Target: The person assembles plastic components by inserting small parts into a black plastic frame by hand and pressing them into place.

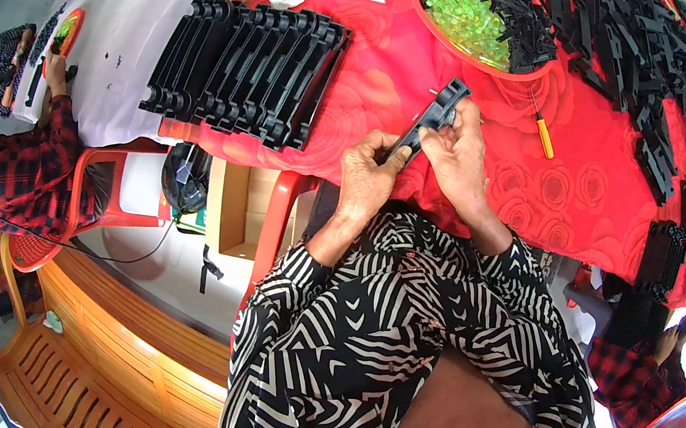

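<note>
A long black part (434, 116) is held above the near edge of the table, slanting up to the right. The left hand (370, 175) pinches its lower end between thumb and fingers; the right hand (456, 154) grips it near its upper end.

Beyond them stands an orange-red bowl (527, 76), with clear yellow-green pieces (456, 6) heaped on its left side and small black strips (523, 19) on its right, some reaching the rim. A screwdriver (545, 140) with a yellow handle lies just below the bowl.

The table wears a red cloth (584, 214) printed with roses. Similar black parts (247, 71) lie in a tight row at the left, and a loose heap (619, 45) spreads along the right. An open cardboard box (223, 202) sits below the table's left edge, near a slatted wooden bench (111, 425). Farther left, a person in a checked shirt (22, 195) holds another bowl (68, 30).
</note>
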Demonstrator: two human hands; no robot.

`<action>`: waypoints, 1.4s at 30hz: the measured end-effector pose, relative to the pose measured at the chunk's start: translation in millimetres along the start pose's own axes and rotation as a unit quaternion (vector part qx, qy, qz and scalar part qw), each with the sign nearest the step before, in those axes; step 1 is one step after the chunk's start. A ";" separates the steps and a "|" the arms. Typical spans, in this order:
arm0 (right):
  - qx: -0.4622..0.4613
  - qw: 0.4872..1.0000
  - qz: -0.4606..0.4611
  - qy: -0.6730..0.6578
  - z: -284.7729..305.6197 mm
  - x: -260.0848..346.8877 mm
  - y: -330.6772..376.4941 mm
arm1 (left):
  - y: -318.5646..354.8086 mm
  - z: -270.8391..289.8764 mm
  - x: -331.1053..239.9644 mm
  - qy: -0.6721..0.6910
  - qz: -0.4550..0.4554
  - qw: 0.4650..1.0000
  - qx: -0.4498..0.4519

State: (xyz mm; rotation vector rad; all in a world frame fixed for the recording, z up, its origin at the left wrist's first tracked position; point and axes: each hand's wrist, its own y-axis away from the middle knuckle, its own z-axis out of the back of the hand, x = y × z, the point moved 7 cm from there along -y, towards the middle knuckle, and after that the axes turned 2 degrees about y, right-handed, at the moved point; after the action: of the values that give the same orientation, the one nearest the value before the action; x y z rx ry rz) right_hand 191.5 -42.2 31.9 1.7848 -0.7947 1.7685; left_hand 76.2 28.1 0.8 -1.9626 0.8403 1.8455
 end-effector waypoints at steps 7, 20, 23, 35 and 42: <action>-0.065 0.996 0.039 0.038 -3.3 -8.4 -2.4 | 2.0 -4.3 -13.7 -0.093 -0.038 0.995 -0.020; -0.092 0.995 0.017 -0.028 14.2 -13.6 -17.8 | -4.7 1.3 -15.4 -0.180 -0.061 0.981 0.034; -0.099 0.995 0.016 -0.024 15.2 -16.5 -18.3 | -4.5 1.2 -15.4 -0.199 -0.070 0.977 0.020; -0.128 0.991 0.032 -0.023 12.7 -5.8 -13.0 | -7.1 -2.1 -16.8 -0.237 -0.060 0.969 0.025; -0.126 0.991 0.035 -0.018 15.3 -10.6 -8.4 | -6.1 -3.5 -16.3 -0.258 -0.041 0.964 0.044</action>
State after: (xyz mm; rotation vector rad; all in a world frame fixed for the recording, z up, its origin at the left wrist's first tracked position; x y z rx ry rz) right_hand 208.4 -46.5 21.3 1.6422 -1.0578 1.6022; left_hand 82.8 33.9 16.1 -1.3381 0.6479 2.0861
